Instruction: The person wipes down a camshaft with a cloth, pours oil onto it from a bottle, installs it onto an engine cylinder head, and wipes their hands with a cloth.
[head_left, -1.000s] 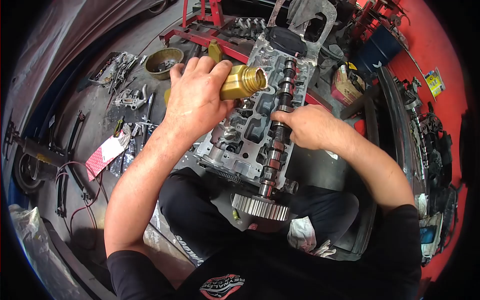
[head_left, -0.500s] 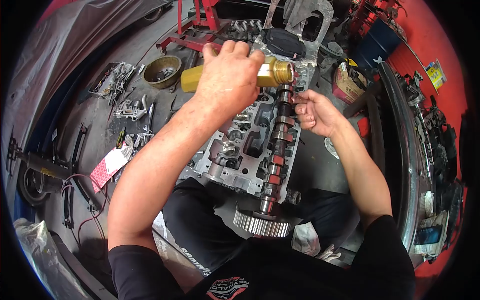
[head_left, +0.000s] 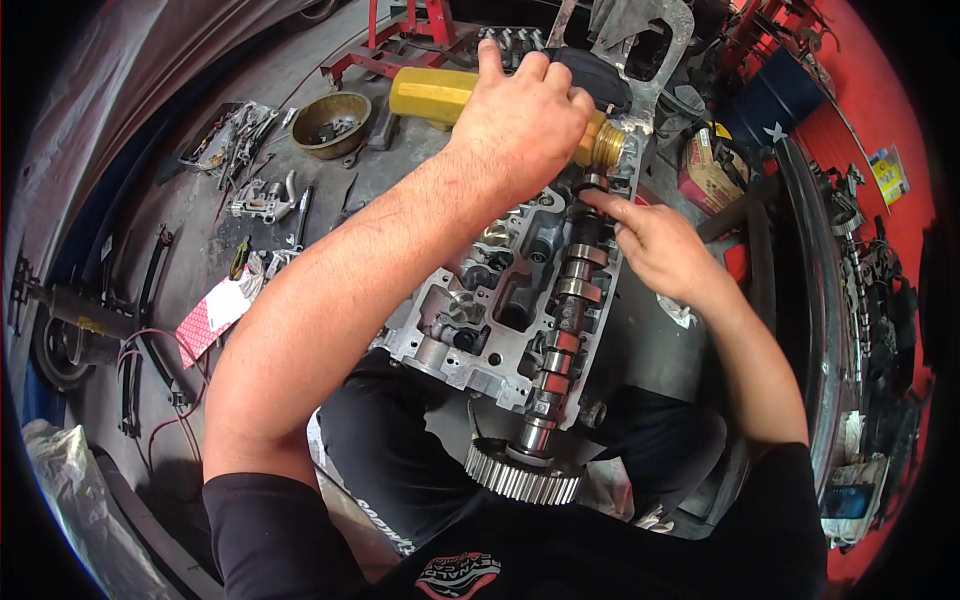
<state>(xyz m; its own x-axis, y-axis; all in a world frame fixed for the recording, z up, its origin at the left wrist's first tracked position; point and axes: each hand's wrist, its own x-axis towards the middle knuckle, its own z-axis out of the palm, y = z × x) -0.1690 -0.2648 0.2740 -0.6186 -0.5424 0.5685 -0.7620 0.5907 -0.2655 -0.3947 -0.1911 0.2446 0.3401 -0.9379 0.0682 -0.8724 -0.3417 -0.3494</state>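
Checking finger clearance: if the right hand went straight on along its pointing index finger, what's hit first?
The camshaft, at its far end. The right hand has its index finger right at it, probably touching already; depth is unclear in this one view.

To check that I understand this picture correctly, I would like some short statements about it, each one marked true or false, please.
1. The left hand holds a yellow bottle. True.
2. The right hand holds a wrench. False: no wrench shows there; one of its fingers reaches to the camshaft.
3. A toothed gear sits at the camshaft's end nearest the person. True.
4. The round bowl is right of the cylinder head. False: it is to the left.
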